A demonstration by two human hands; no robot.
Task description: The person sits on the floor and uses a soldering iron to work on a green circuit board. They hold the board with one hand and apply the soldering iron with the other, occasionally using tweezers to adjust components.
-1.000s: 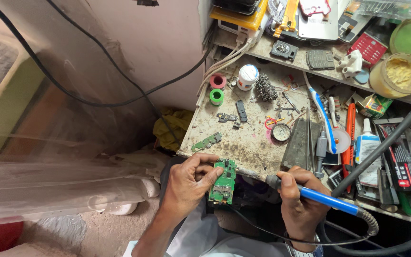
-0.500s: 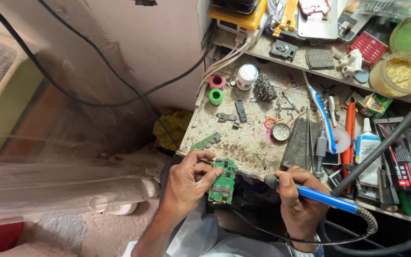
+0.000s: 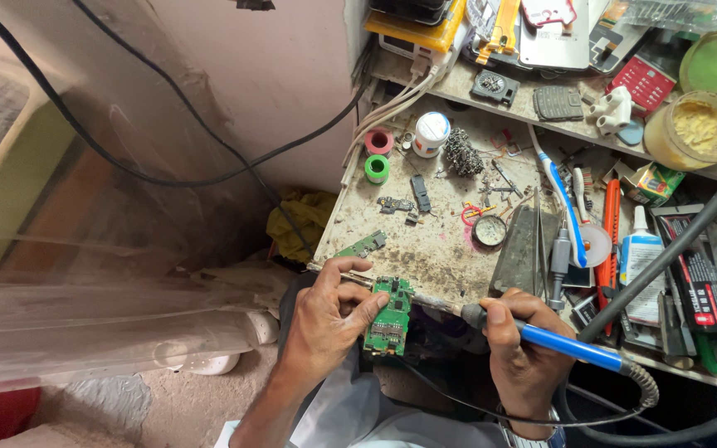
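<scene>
Grimy grey-brown workbench (image 3: 425, 249) fills the view ahead of both hands, and I'm looking down over its near edge. Beyond my right hand, clutter piles up: a yellow-filled tub (image 3: 697, 131), a blue-and-white toothbrush (image 3: 559, 195), a white glue bottle (image 3: 642, 253). Further out from my left hand, a white-capped jar (image 3: 431, 133), a green tape roll (image 3: 377, 168) and a pink one (image 3: 379, 141).

Now the hands. Left hand (image 3: 325, 323) is clenched around the green circuit board (image 3: 389, 315), thumb on its left edge, fingers curled behind, holding it upright just off the bench edge. Right hand (image 3: 520, 353) is wrapped tight on the blue-handled soldering iron (image 3: 558, 342), thumb on top of the grip. The iron's metal shaft runs leftward from that hand, and its tip sits at the top right of the board; whether it actually touches, I can't tell. A coiled cord trails off the handle's back end, away to the right.

A small green board scrap (image 3: 364, 244) lies on the bench just above the left thumb.
</scene>
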